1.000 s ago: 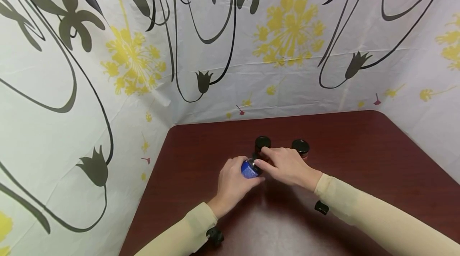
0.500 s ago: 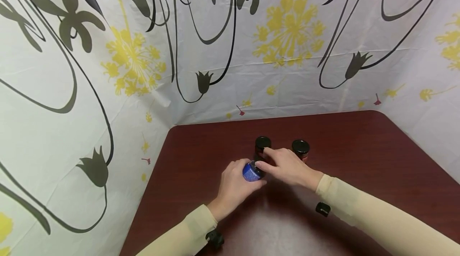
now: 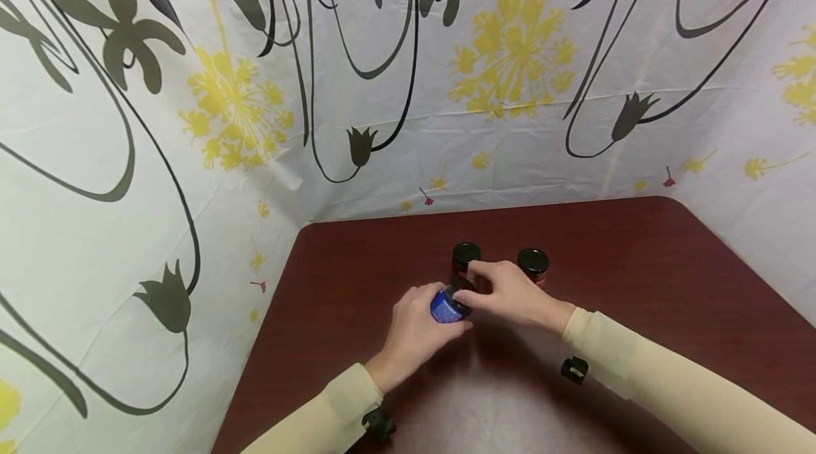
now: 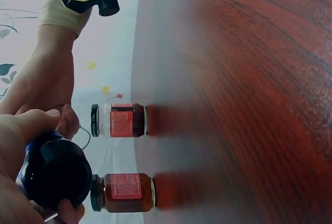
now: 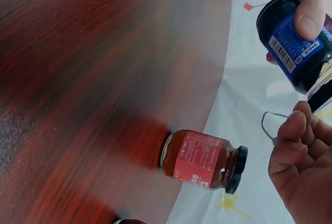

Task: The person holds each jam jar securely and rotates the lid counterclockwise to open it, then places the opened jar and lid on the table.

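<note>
My left hand [image 3: 414,330] grips a dark glass jar [image 3: 446,307] with a blue label, raised over the table and tilted toward my right hand. In the right wrist view the jar's label shows a barcode [image 5: 281,54], with the left thumb [image 5: 310,19] pressed along its side. My right hand [image 3: 513,297] is at the jar's dark lid [image 5: 320,95], thumb and curled fingers around its edge. The jar's round dark base [image 4: 57,175] faces the left wrist camera. Part of the lid is hidden behind the right fingers.
Two jars with black lids and red labels stand upright on the dark red-brown table [image 3: 370,248]: one jar [image 3: 467,253] just beyond the hands, the other jar [image 3: 534,260] behind the right hand. A patterned white sheet [image 3: 395,100] surrounds the table.
The blue-labelled jar and left hand have shifted slightly right and toward me. My right fingers have turned and curled a little at the lid. The two red-labelled jars have stayed put.
</note>
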`<state>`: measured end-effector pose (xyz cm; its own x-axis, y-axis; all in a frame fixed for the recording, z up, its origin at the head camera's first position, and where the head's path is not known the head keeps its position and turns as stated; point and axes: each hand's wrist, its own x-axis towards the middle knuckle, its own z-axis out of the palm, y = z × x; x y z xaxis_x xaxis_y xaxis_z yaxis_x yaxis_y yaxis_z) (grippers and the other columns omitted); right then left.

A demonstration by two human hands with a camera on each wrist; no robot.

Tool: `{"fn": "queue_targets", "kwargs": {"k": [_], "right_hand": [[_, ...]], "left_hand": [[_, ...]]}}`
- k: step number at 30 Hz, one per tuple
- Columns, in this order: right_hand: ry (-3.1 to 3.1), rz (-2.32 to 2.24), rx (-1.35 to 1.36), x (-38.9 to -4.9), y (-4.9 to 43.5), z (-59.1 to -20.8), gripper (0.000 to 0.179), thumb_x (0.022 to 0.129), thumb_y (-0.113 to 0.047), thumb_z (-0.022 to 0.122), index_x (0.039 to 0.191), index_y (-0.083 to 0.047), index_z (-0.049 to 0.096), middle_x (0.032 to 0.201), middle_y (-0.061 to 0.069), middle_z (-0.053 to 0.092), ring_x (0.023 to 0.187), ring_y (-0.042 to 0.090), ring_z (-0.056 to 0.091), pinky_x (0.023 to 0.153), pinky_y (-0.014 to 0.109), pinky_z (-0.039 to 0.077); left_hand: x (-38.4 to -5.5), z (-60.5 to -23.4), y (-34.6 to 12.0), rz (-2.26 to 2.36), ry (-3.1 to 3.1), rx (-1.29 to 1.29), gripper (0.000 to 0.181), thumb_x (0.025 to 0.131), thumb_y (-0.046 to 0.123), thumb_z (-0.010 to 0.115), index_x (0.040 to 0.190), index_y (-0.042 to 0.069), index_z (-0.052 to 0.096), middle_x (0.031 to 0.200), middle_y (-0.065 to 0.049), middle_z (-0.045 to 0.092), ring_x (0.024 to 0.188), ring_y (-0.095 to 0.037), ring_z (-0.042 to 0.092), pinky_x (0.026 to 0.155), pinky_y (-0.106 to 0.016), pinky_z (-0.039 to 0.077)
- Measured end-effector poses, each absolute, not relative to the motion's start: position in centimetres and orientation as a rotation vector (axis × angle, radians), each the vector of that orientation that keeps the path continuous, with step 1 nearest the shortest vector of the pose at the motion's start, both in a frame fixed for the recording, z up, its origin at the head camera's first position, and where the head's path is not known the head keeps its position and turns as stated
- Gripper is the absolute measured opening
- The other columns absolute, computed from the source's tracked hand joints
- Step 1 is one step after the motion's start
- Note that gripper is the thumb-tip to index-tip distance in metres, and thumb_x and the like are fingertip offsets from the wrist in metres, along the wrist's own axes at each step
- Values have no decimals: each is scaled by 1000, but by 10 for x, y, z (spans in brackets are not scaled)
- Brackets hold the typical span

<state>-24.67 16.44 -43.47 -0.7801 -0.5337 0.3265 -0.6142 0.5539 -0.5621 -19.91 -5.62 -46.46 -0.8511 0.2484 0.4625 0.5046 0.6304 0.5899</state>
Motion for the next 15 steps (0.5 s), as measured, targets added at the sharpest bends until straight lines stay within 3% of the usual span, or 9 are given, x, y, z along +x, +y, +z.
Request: {"fn": "queue_targets", "kwargs": {"k": [15], "right_hand": [[-2697,1051,1043,-247,166,-434,29,91,-60,66,89,-34,54,66,-10,53,58,6,51,54,27,42]], "left_hand": [[-197,-467,-56,-1091,-2528,-597,56,76,49,86,118,19,66,101,9,66,88,-7,57,69,-26,53]]}}
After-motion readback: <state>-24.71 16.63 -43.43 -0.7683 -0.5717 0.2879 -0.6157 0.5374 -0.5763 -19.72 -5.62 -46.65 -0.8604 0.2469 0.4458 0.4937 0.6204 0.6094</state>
